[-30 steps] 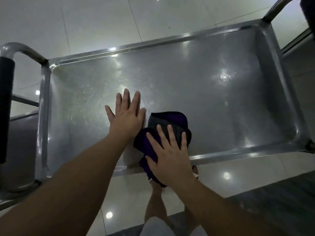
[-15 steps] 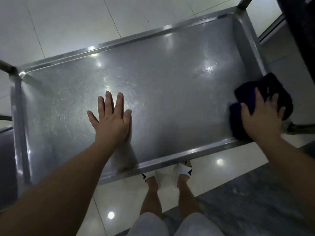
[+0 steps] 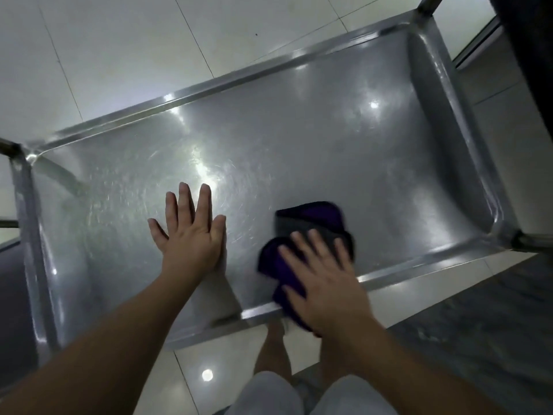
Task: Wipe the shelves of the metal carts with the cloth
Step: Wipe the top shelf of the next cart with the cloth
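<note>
Glossy pale floor tiles (image 3: 119,55) surround a stainless-steel cart whose top shelf (image 3: 299,151) is a shallow tray with a raised rim on all four sides; ceiling lights reflect as bright spots on both the tiles and the scratched metal. Darker marbled flooring (image 3: 478,324) lies along the near right side of the cart. The person stands at the near long edge of the shelf, with bare legs and light grey shorts (image 3: 269,393) visible below the rim. The left hand (image 3: 191,238) lies flat on the shelf surface, palm down, fingers straight and slightly spread, gripping nothing. The right hand (image 3: 323,283) lies just beside it, also palm down with fingers extended, pressing on a dark purple-and-grey cloth (image 3: 311,223). The cloth is bunched, not folded flat; its far part rests on the shelf floor close to the near rim, and its near part drapes over that rim under the palm. The grip of the right hand is therefore wide and flat on the cloth, not curled around it. The two hands are apart, with a strip of bare metal between them. At the far right corner an upright post (image 3: 428,3) of the cart frame rises from the rim.
</note>
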Demonstrator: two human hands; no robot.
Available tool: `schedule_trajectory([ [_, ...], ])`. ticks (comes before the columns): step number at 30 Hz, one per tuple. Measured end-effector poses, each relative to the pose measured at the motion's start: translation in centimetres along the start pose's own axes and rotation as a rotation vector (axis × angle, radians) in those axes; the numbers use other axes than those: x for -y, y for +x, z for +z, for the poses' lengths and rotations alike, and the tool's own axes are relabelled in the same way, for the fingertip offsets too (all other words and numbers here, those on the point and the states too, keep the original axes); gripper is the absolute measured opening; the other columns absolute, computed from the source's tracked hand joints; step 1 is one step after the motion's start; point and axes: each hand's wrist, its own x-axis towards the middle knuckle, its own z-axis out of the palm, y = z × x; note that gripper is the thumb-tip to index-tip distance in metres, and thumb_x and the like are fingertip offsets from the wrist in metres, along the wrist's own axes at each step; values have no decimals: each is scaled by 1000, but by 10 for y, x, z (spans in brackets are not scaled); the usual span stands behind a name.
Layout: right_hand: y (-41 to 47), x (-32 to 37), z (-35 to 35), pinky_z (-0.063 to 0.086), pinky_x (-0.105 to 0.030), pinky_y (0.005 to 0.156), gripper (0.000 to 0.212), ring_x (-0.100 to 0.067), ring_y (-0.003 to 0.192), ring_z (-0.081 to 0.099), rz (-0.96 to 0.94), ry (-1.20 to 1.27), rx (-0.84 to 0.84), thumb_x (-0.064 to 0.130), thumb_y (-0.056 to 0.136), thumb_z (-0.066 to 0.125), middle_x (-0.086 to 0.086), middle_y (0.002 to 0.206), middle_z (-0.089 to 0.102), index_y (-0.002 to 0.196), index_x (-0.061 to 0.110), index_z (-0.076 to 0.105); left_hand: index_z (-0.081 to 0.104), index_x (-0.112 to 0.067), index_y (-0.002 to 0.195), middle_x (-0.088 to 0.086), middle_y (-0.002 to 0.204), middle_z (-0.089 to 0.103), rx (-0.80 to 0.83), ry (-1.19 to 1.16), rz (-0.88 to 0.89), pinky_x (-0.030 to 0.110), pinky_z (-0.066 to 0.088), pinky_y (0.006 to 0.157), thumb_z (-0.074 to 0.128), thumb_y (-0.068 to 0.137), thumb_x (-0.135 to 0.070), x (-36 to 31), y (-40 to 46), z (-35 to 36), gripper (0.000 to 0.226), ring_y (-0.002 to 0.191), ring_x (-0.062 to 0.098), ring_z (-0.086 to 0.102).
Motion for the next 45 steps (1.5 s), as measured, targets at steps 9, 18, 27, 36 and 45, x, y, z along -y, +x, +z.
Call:
schedule_trajectory([
  [9,5,-225,-69,14,-64,122,70,-39,154,13,730,-13,-146,61,101,22,-25,164,23,160,25,14,-22,-56,155,-10,171,-25,-12,7,27,62,-15,122,10,103,-63,0,-1,0,62,154,14,-31],
  [18,174,-119,-96,18,-56,123,75,-40,152,23,445,16,-213,53,94,39,-19,165,29,159,16,32,-27,-56,153,-13,168,-31,-30,24,26,61,-17,121,7,103,-63,-8,11,-3,61,152,12,-36],
  [27,166,-65,-65,18,-51,124,69,-29,154,25,-248,-78,-30,59,95,43,-2,166,32,158,30,37,-24,-55,155,-16,164,-37,-19,5,35,62,-16,122,1,101,-68,-6,12,-4,61,151,11,-36],
  [36,221,-159,-119,13,-59,124,81,-38,154,16,611,39,-218,62,92,27,-20,164,30,160,19,26,-25,-52,156,-13,166,-36,-25,-6,28,63,-18,120,-4,100,-69,-13,17,-6,62,151,13,-38],
  [45,257,32,-60,6,-50,127,71,-22,158,7,-237,-72,-24,67,98,28,2,171,17,161,36,20,-25,-49,157,-13,167,-33,-68,-10,44,64,-16,121,-1,103,-69,-7,21,-2,62,152,14,-36],
])
